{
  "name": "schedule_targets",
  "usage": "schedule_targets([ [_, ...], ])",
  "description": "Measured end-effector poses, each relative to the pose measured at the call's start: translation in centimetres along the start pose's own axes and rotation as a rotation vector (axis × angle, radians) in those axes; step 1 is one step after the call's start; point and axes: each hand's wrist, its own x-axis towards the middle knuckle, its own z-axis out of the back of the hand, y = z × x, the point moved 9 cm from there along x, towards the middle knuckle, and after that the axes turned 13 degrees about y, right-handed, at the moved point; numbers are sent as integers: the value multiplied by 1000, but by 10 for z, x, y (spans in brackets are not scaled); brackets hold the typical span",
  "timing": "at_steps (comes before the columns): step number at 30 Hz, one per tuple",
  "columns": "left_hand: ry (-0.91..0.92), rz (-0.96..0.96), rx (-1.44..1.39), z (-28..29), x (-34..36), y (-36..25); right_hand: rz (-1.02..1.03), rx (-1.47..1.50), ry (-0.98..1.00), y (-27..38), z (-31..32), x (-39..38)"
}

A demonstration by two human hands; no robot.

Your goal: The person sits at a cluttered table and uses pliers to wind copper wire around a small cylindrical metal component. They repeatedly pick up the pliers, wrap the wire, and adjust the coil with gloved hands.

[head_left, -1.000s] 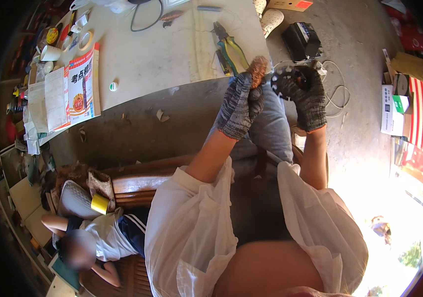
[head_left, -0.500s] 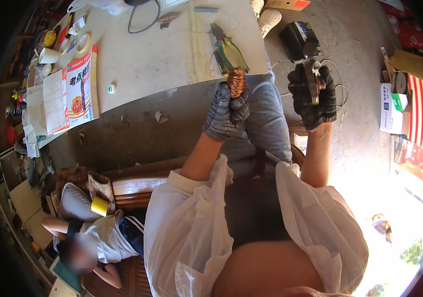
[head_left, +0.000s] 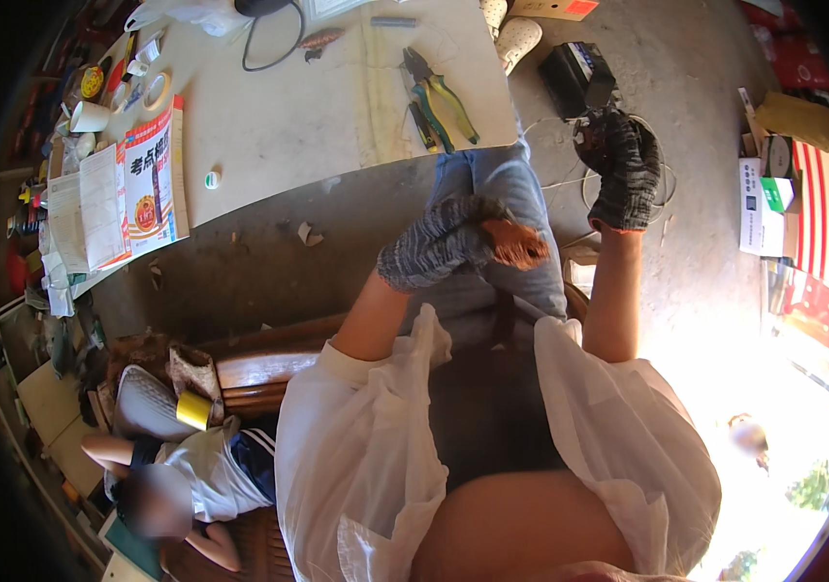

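Note:
My left hand (head_left: pixel 434 242), in a grey knit glove, is closed on a copper wire coil (head_left: pixel 519 243) above my jeans-clad legs, below the table edge. My right hand (head_left: pixel 618 165), gloved too, is raised at the right, closed on a round metal part (head_left: pixel 589 134) mostly hidden by the fingers. On the white table (head_left: pixel 288 107) just beyond, pliers (head_left: pixel 444 102) with green and yellow handles lie beside a smaller dark tool (head_left: pixel 420 126), with a short grey bar (head_left: pixel 393 21) and a black cable (head_left: pixel 279 58) farther back.
Tape rolls (head_left: pixel 157 94), papers (head_left: pixel 95 213) and a booklet (head_left: pixel 153 175) crowd the table's left. A black battery-like box (head_left: pixel 574 78) and slip-on shoes (head_left: pixel 516 44) are at upper right. Cartons (head_left: pixel 812 213) line the right. Someone (head_left: pixel 211 470) lies on a wooden bench at lower left.
My left hand has moved down and turned, tipping the coil rightward from upright. My right hand has risen and turned, so the metal part now shows less. The view has shifted slightly.

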Motion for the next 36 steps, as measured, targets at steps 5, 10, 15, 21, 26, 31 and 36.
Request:
schedule_targets([
  [5, 335, -4, 757, -28, 11, -1, -114, 261, 7, -11, 1, 16],
  [10, 303, 616, 1105, -17, 33, 4, -135, 147, 78, 2, -11, 9],
  [15, -296, 465, 1212, 48, 25, -13, -88, 18, 137, 33, -22, -15],
  [21, -621, 147, 930, 74, 7, -35, -357, -68, 445, 38, -59, -63],
  [26, -547, 10, 113, 76, 11, 6, -508, -311, 622, -6, -63, -94],
  [31, -451, 53, -414, 48, 5, 11, -517, -271, 656, -33, -42, -69],
  [36, -315, 147, -310, 33, 3, 14, -326, -502, 581, -31, -19, -30],
])
